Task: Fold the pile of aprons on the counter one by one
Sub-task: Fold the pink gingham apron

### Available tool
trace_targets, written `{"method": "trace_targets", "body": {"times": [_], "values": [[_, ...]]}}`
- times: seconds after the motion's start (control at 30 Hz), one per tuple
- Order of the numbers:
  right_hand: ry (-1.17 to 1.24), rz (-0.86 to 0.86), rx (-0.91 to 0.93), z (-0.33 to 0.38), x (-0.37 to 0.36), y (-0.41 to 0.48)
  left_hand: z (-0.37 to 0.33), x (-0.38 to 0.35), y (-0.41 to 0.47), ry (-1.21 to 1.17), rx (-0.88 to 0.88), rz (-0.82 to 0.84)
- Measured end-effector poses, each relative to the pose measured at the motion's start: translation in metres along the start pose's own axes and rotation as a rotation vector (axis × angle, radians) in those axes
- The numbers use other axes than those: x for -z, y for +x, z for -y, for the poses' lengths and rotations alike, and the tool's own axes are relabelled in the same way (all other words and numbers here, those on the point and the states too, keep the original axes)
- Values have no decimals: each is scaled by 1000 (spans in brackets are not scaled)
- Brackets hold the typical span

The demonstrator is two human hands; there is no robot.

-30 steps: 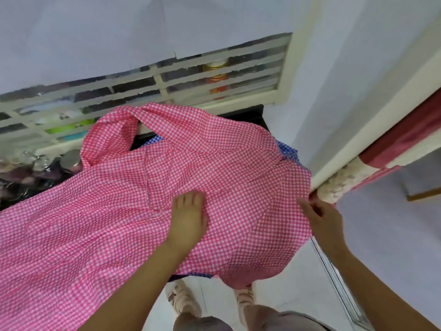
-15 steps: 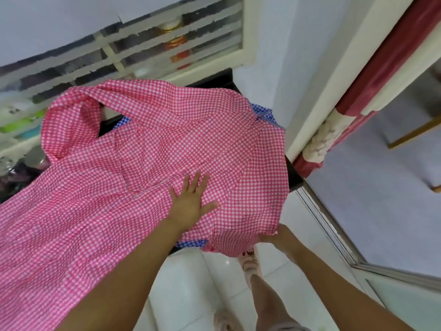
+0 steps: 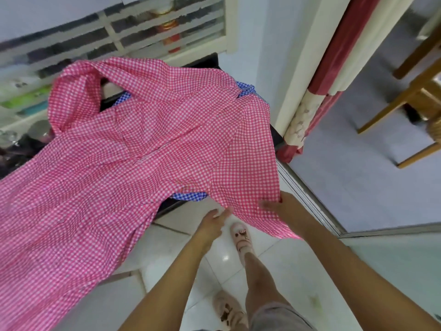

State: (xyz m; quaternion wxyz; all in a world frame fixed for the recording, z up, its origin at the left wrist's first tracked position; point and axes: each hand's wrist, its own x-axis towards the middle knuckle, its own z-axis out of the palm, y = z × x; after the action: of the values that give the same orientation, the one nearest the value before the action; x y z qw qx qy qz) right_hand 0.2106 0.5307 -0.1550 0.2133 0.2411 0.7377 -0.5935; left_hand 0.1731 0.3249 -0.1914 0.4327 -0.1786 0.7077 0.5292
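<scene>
1. Right grip (image 3: 290,209) pinches the hanging corner of the pink apron (image 3: 155,139), thumb on top of the cloth and fingers beneath. The left grip (image 3: 211,223) reaches with loose, straight fingers to the same hem just beside it and holds nothing that I can see.
2. The pink apron lies spread across the tabletop (image 3: 206,64), neck loop toward the far left corner. Its near part spills over the front edge toward the floor (image 3: 171,247).
3. The task looks early. This apron is opened out but shows no fold yet. A blue apron (image 3: 191,195) peeks from underneath at the front edge and the far right corner, unfolded too. No finished stack is in view.
4. A window grille (image 3: 114,32) runs along the far edge, and a door frame (image 3: 298,68) stands close to the right edge, so room is tight there. The floor in front is open except for the person's feet (image 3: 241,235). Carrying the corner up and leftward over the tabletop looks the freest path.
</scene>
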Motion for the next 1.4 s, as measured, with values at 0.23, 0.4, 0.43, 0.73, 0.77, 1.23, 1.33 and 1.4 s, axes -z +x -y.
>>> {"method": "trace_targets", "body": {"times": [0.23,0.4,0.43,0.73,0.77,1.23,1.33,1.4], "values": [[565,24,-198,20,5,-27,13,-40,-21,-402,-41,346],[683,48,-161,28,4,-30,6,-55,-35,-451,-149,356],[694,89,-150,31,4,-32,3,-55,-35,-483,-189,289],[580,210,-110,54,19,-44,-25,-33,-38,-490,-459,92],[584,215,-116,56,22,-45,-25,-32,-38,-495,-473,104],[398,-91,-90,30,49,-40,15,-57,-32,-132,-313,294],[223,-133,-154,6,44,-43,7,-63,-40,-273,-302,235],[290,-26,-223,-15,33,-47,-1,-67,-46,-377,-271,243]]}}
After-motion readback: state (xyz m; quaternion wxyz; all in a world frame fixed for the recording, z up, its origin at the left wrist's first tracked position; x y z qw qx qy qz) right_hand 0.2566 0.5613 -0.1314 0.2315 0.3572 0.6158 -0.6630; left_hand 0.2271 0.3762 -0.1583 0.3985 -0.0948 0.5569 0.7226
